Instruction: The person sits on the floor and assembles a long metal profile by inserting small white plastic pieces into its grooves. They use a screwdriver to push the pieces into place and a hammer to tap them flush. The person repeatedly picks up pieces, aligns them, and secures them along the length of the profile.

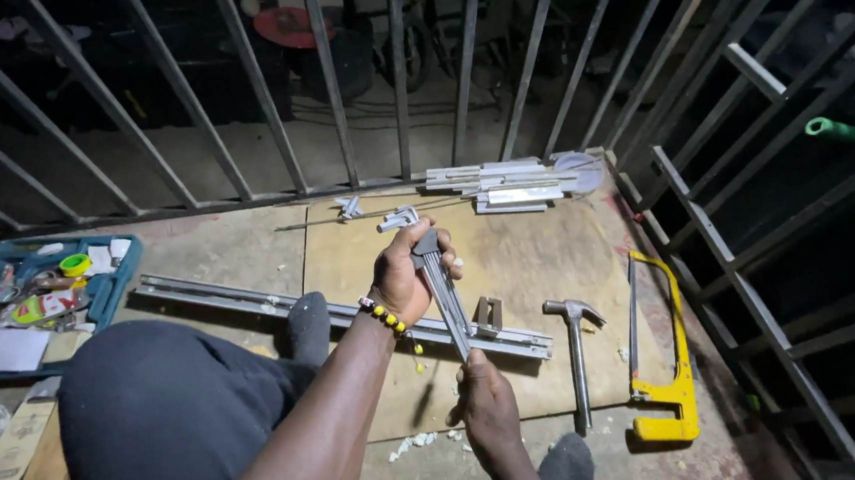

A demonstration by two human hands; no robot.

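Aluminium strips (447,294), bundled together, slant between both hands above a board (537,258): the left hand (400,278) is closed around their upper end, and the right hand (484,404) is closed around the lower end, just above the floor. On the board beneath lie a long rail (243,300), a hammer (577,346) and a yellow hacksaw (669,347), with more cut pieces (506,187) stacked by the bars. A blue toolbox (108,288) sits open, well apart to the left.
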